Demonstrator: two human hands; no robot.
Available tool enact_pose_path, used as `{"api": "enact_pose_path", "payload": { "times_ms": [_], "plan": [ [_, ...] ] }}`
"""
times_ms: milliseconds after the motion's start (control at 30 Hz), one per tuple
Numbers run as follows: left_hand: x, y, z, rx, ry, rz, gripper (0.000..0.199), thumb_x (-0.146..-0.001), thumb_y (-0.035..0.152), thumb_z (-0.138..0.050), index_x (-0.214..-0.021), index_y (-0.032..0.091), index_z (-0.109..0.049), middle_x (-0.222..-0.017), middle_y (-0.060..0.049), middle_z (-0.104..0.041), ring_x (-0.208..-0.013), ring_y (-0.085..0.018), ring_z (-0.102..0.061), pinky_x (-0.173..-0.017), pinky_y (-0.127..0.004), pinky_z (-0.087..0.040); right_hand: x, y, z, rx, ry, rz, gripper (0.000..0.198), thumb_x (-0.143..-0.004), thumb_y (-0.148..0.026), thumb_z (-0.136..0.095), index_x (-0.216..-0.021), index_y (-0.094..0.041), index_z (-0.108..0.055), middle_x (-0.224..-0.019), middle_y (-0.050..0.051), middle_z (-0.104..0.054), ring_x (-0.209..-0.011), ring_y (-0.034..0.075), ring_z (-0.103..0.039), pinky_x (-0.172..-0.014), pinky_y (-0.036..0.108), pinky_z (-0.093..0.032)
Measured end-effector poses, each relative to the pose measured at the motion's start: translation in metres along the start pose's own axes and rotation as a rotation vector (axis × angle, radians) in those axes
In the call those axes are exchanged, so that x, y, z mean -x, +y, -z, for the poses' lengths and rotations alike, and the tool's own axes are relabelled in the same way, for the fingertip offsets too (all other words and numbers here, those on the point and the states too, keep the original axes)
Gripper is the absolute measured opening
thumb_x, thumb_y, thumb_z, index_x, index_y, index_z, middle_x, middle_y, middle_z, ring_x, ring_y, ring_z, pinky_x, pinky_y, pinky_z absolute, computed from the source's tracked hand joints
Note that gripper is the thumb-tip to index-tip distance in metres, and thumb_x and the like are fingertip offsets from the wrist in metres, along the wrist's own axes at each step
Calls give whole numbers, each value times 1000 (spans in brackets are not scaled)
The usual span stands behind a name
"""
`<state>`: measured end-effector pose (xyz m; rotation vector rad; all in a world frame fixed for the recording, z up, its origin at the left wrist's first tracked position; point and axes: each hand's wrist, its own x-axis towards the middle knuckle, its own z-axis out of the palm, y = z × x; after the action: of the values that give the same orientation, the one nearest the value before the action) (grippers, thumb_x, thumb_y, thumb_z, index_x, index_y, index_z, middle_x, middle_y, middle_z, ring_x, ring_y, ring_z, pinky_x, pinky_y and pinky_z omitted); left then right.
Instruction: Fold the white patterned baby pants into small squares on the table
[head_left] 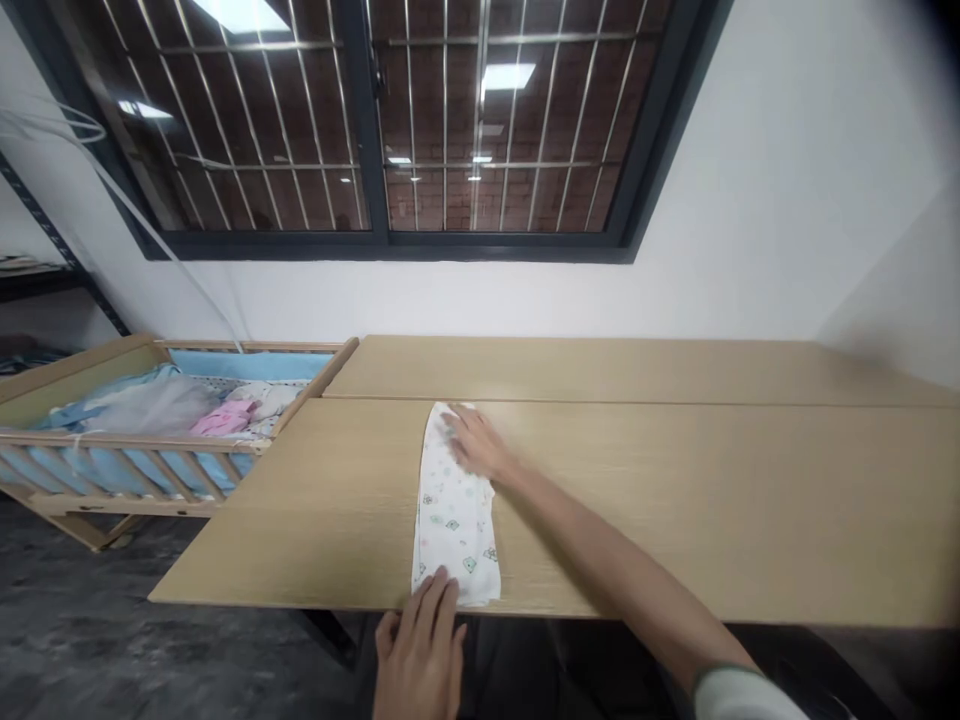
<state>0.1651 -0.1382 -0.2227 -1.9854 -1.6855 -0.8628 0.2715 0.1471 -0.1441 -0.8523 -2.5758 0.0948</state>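
A white fabric piece (454, 510) with small green and grey prints lies flat on the wooden table, folded into a long narrow shape; its exact kind I cannot make out. My right hand (478, 443) reaches across to its far end and rests on it, slightly blurred, with fingers stretched out. At the table's front edge, my left hand (424, 640) lays its extended fingers on the near end of the fabric. Neither hand grips anything visible.
The pale wooden table (675, 500) has a seam along its back part. On the left stands a wooden crib (146, 450) with blue lining, holding pink, white and blue fabrics. A barred window (382, 130) is in the wall behind. A white cable (161, 240) hangs at left.
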Motion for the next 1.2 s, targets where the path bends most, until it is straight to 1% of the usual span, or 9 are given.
{"api": "enact_pose_path", "payload": {
  "times_ms": [100,200,333,433,700,800,933,1100,1200],
  "plan": [
    [2,-31,8,79,-30,-132,37,-98,18,-54,-132,29,-63,-129,-1,-69,-113,-14,-63,-89,-28,-41,64,-44,29,-197,-38,26,40,-100,-37,-47,-134,-18,-57,-131,15,-62,-122,29,-56,-107,49,-43],
    [5,-45,13,138,-77,-106,46,-96,8,-47,-133,32,-62,-127,-1,-69,-115,-15,-63,-91,-28,-43,128,-83,48,-329,-270,102,63,-89,-54,-67,-142,-23,-51,-136,12,-60,-124,30,-57,-106,44,-46],
    [5,-41,18,282,-68,-49,44,-96,6,-45,-126,31,-65,-113,-1,-73,-103,-15,-68,-90,-29,-48,180,-108,47,-331,-260,140,40,-98,-28,-55,-138,-23,-55,-148,12,-52,-140,29,-44,-117,48,-34],
    [-3,-34,31,476,-82,-1,29,-97,16,-53,-118,30,-68,-101,0,-76,-92,-15,-70,-85,-28,-53,191,-115,55,-416,-194,109,39,-100,-12,-36,-128,-26,-60,-131,10,-64,-127,24,-56,-107,45,-45],
    [-101,-51,72,602,-69,214,24,-91,44,-64,-101,24,-74,-96,-1,-77,-86,-19,-72,-80,-29,-58,137,-102,105,-671,95,-123,17,-98,-33,-55,-106,-25,-68,-103,7,-64,-97,22,-63,-86,36,-53],
    [-161,-66,45,490,-220,279,27,-93,37,-58,-110,19,-71,-107,-5,-76,-93,-19,-69,-87,-30,-55,90,-66,84,-658,216,-267,29,-91,-38,-63,-116,-22,-63,-100,5,-66,-88,21,-62,-78,34,-51],
    [-216,-75,-12,378,-388,352,25,-94,23,-54,-112,13,-67,-107,-9,-74,-90,-18,-68,-80,-26,-52,40,-15,42,-620,159,-486,40,-86,-35,-63,-122,-20,-55,-86,1,-63,-77,19,-60,-71,31,-50],
    [-214,-58,-39,215,-398,350,30,-93,19,-55,-120,9,-62,-118,-19,-68,-110,-28,-61,-95,-38,-45,24,16,15,-454,-40,-616,46,-86,-29,-62,-128,-16,-51,-104,8,-65,-91,22,-63,-84,37,-52],
    [-172,-28,-28,129,-353,306,41,-96,26,-50,-134,9,-54,-134,-23,-58,-120,-33,-53,-101,-45,-40,32,8,21,-369,2,-454,49,-91,-30,-57,-137,-16,-48,-132,15,-56,-120,26,-55,-105,42,-44]
  ]
}}
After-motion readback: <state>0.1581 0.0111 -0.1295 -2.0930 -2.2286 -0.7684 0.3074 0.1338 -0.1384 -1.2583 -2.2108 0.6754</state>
